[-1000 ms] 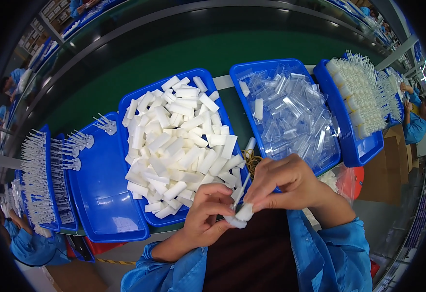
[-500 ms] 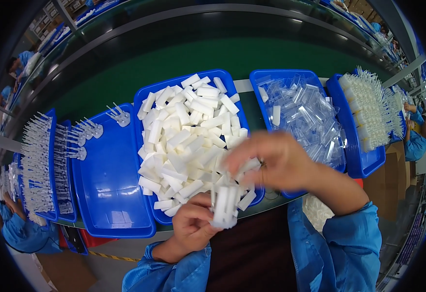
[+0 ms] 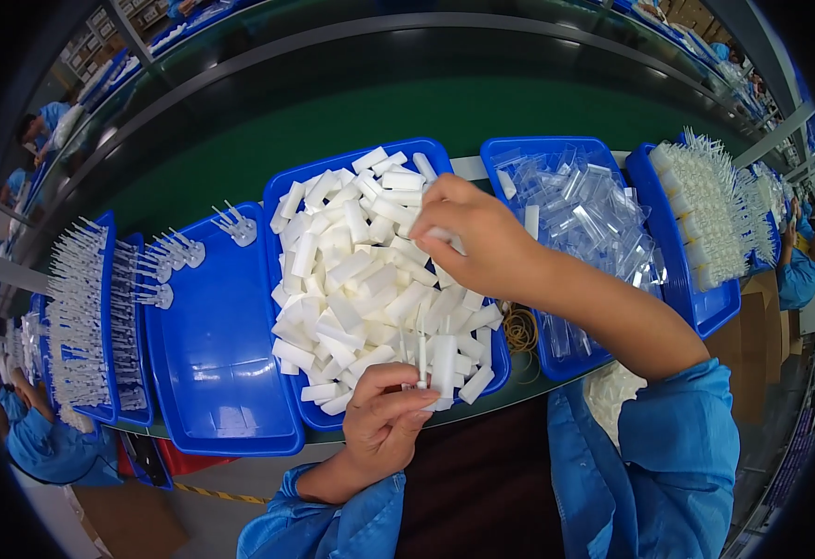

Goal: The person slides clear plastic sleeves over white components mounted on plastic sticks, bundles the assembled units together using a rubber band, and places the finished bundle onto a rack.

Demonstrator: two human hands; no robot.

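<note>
My left hand (image 3: 384,419) is closed at the near edge of the tray of white blocks. Its fingers and thumb pinch a small white pronged stand (image 3: 421,361). Thin prongs stick up from it, and a white block stands upright at its right side. My right hand (image 3: 473,228) is bent over the far right part of the pile, slightly blurred. A white block shows between its thumb and fingers. Below both hands, short white blocks (image 3: 338,270) lie heaped in a blue tray (image 3: 270,224).
Clear plastic pieces (image 3: 580,219) fill a blue tray to the right. Rubber bands (image 3: 519,329) lie between the trays. Pronged white stands (image 3: 170,252) rest along a blue tray (image 3: 217,363) at left; more stand in bins at both sides. A green belt (image 3: 333,107) runs behind.
My right hand has moved up and away from the stand to the far part of the pile. My left hand stays near the same place, with the stand's prongs now showing more plainly.
</note>
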